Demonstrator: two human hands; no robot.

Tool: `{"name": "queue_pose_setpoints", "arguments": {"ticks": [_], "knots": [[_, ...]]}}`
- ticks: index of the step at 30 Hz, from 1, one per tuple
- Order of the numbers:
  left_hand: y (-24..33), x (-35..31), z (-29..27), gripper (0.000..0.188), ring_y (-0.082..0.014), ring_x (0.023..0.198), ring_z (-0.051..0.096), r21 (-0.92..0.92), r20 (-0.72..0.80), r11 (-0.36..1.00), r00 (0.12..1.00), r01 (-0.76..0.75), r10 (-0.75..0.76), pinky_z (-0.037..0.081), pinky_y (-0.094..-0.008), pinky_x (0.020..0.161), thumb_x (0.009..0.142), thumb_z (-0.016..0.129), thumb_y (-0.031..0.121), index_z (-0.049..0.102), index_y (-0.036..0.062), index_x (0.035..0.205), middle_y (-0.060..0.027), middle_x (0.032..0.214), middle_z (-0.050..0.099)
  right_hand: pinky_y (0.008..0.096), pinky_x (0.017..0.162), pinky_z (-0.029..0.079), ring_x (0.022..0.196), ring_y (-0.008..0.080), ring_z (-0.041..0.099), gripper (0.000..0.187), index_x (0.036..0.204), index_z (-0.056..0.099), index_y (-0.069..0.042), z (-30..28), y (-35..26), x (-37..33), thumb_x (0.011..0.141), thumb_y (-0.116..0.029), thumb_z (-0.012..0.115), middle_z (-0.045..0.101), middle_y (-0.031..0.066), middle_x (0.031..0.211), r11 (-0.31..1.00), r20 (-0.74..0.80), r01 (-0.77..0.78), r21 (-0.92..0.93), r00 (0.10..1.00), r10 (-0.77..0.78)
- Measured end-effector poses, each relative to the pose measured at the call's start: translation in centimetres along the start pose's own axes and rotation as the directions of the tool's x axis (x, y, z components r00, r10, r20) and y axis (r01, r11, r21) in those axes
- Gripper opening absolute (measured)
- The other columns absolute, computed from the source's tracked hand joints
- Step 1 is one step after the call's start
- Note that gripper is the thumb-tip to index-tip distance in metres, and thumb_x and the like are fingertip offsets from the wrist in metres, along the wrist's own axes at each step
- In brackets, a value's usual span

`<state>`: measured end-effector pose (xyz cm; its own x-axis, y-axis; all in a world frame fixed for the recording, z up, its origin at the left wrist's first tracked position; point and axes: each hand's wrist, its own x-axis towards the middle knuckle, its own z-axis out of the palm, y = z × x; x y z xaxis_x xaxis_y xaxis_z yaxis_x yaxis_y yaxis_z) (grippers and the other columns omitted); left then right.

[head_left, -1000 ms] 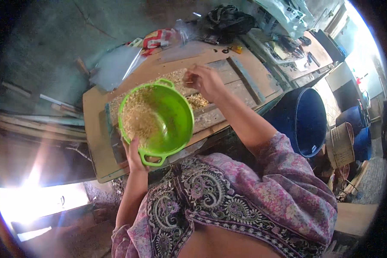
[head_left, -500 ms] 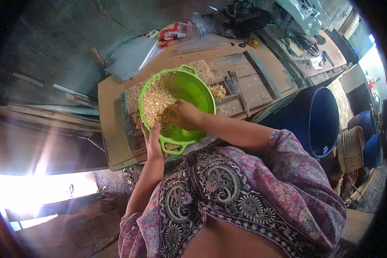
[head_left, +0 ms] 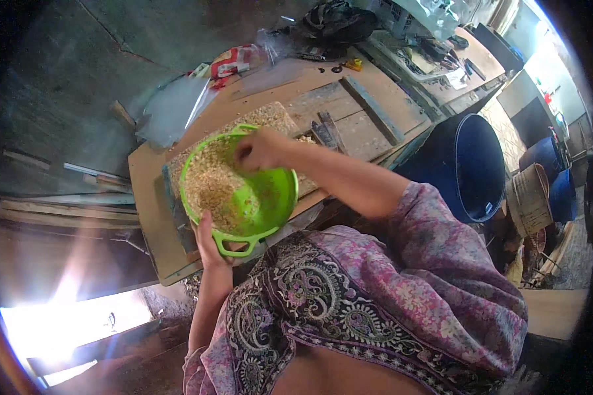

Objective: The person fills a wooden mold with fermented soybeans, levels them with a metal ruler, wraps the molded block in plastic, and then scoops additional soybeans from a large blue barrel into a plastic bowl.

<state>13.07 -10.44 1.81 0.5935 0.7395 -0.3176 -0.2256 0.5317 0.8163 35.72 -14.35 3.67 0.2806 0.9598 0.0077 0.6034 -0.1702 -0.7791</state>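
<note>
A bright green two-handled plastic basin (head_left: 283, 201) sits tilted at the table's near edge. Pale yellow, crumbly bits (head_left: 207, 176) are heaped along its left side, and bare green shows on the right. My left hand (head_left: 212, 245) grips the rim beside the near handle, thumb on top and fingers underneath. Over the far part of the basin, my right hand (head_left: 265, 150) is curled with its fingers pointing down. Whatever it may hold is hidden. Behind the basin lies a flat layer of similar pale bits (head_left: 273, 117) on wooden boards (head_left: 346, 112).
A brown table (head_left: 141, 217) carries the boards, a clear plastic sheet (head_left: 168, 108) and a red-and-white packet (head_left: 234, 62). To the right stand a large dark blue drum (head_left: 448, 171) and a woven basket (head_left: 528, 201). Tools (head_left: 435, 49) lie on a farther table.
My right hand has lifted from the heap toward the basin's far rim. The view has shifted, so the basin appears lower and farther left. My left hand still grips the rim.
</note>
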Motion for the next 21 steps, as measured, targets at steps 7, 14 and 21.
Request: {"name": "queue_pose_setpoints", "arguments": {"ticks": [7,14,21], "knots": [[-0.1,0.5,-0.9,0.058,-0.0293,0.102,0.052,-0.082,0.009,0.991,0.994,-0.108,0.109,0.051,-0.0439,0.072,0.081,0.052,0.035,0.029,0.0132,0.129,-0.0116,0.121,0.042,0.0375,0.064,0.047,0.071,0.0266,0.061,0.018,0.084,0.066,-0.017,-5.3,9.0,0.0,0.068,-0.018,0.057,0.065,0.0076,0.078,0.844,0.105,0.03,-0.536,0.994,0.031],[0.7,-0.5,-1.3,0.055,-0.0307,0.101,0.052,-0.111,0.032,0.99,0.996,-0.083,0.087,0.051,-0.0463,0.074,0.083,0.049,0.035,0.032,0.0082,0.127,-0.0135,0.119,0.045,0.0384,0.067,0.049,0.078,0.0282,0.062,0.022,0.089,0.065,-0.012,-3.8,10.9,-0.4,0.07,-0.01,0.054,0.065,0.011,0.085,0.686,0.161,0.133,-0.715,0.987,-0.024],[0.7,-0.7,-1.3,0.054,-0.0311,0.103,0.051,-0.11,-0.031,0.993,0.999,-0.037,0.033,0.05,-0.0459,0.077,0.083,0.049,0.035,0.032,0.0093,0.128,-0.0138,0.12,0.045,0.0385,0.068,0.05,0.08,0.0292,0.062,0.023,0.09,0.063,-0.004,-0.7,12.6,-1.0,0.069,-0.014,0.059,0.064,0.0137,0.085,0.69,0.166,0.228,-0.687,0.974,-0.157]]}}
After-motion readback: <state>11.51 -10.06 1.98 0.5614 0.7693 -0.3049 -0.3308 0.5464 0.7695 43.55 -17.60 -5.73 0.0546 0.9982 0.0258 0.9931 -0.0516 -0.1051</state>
